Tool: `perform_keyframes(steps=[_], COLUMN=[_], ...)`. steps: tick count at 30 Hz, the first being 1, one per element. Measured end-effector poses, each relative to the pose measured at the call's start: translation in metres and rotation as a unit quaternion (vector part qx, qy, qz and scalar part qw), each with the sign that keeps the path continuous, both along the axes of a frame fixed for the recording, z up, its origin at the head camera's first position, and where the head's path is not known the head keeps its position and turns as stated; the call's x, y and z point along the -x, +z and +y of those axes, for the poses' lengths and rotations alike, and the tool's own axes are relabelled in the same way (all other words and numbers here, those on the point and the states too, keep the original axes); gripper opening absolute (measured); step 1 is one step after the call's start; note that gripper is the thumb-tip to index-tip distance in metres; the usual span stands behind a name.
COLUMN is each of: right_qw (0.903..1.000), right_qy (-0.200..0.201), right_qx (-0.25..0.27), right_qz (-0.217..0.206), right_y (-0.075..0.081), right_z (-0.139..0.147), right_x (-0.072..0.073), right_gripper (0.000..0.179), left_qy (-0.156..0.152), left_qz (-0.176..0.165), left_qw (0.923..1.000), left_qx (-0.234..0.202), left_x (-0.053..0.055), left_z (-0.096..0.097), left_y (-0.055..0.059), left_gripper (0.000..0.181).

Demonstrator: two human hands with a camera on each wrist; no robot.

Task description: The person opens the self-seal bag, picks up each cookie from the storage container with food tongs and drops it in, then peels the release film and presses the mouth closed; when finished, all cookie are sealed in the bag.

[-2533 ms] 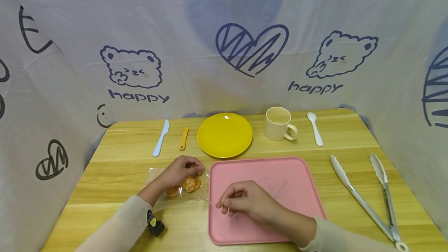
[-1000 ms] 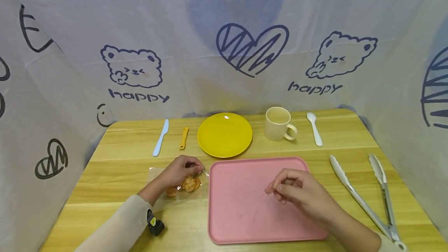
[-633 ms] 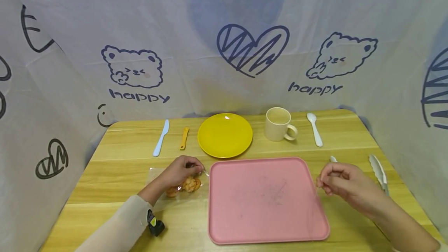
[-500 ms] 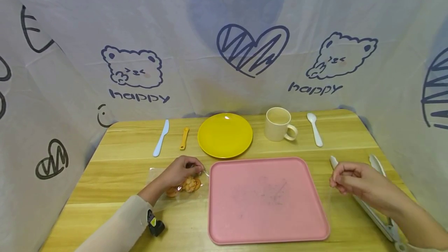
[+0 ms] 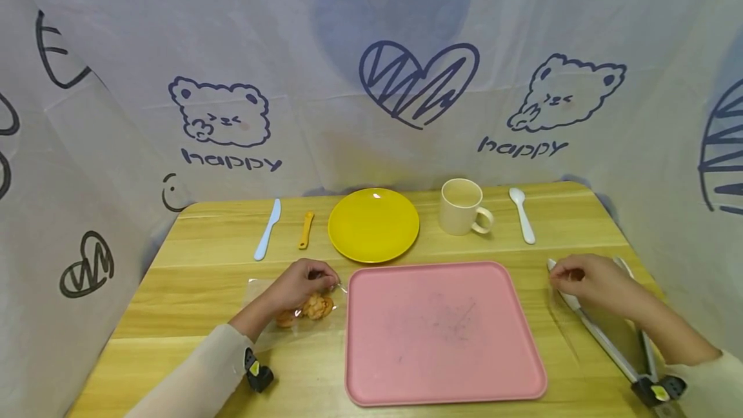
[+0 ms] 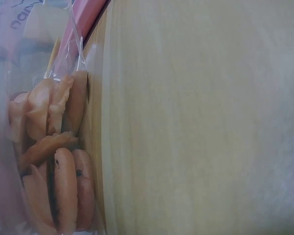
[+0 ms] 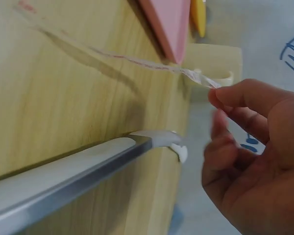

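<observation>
My left hand (image 5: 302,282) pinches the edge of a clear plastic bag (image 5: 273,339) lying left of the pink tray (image 5: 435,334). Several golden-brown cookies (image 5: 318,306) are inside it, partly hidden by the hand. Up close in the left wrist view, the cookies (image 6: 66,191) are packed together behind the film. Over the tongs (image 5: 606,344), my right hand (image 5: 598,281) pinches a thin, clear plastic strip between thumb and index finger. The right wrist view shows this strip (image 7: 132,59) trailing from the fingertips of the right hand (image 7: 257,147), above the wooden table.
Along the back of the table lie a pale blue knife (image 5: 267,231), a short yellow-orange handle (image 5: 306,229), a yellow plate (image 5: 373,224), a cream mug (image 5: 455,211) and a white spoon (image 5: 522,215). A drawn-on white cloth (image 5: 325,147) encloses the table's back and sides.
My right hand has carried the plastic strip rightward from beside the bag, across the tray, to above the tongs. The left hand stays in place on the bag.
</observation>
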State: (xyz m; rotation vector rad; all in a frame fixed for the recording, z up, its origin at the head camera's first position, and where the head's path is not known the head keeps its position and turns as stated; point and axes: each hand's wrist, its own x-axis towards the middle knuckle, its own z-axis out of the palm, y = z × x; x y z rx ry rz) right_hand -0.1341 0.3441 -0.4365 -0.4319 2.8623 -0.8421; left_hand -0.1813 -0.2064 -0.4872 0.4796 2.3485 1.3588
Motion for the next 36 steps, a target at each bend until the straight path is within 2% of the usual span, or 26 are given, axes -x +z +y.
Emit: perform_keyframes(steps=[4, 12, 21, 29, 36], right_qw=[0.9986, 0.9946, 0.9950, 0.9926, 0.9881], right_qy=[-0.006, -0.032, -0.046, -0.058, -0.052], right_qx=[-0.006, 0.005, 0.033, 0.024, 0.039], right_qz=[0.052, 0.098, 0.082, 0.103, 0.140], right_y=[-0.007, -0.027, -0.038, -0.033, -0.013], right_z=[-0.003, -0.003, -0.002, -0.001, -0.030], right_x=[0.010, 0.021, 0.026, 0.020, 0.004], right_gripper=[0.003, 0.003, 0.003, 0.009, 0.015], left_qy=[0.000, 0.003, 0.002, 0.000, -0.001], left_qz=[0.002, 0.009, 0.008, 0.004, 0.005], left_qw=[1.0000, 1.0000, 1.0000, 1.0000, 1.0000], left_qx=[0.002, -0.002, 0.002, 0.000, -0.003], left_x=[0.000, -0.002, -0.001, -0.003, -0.002], left_z=[-0.001, 0.000, -0.001, 0.000, 0.000], left_y=[0.001, 0.002, 0.002, 0.005, 0.005], left_gripper=[0.016, 0.016, 0.016, 0.016, 0.016])
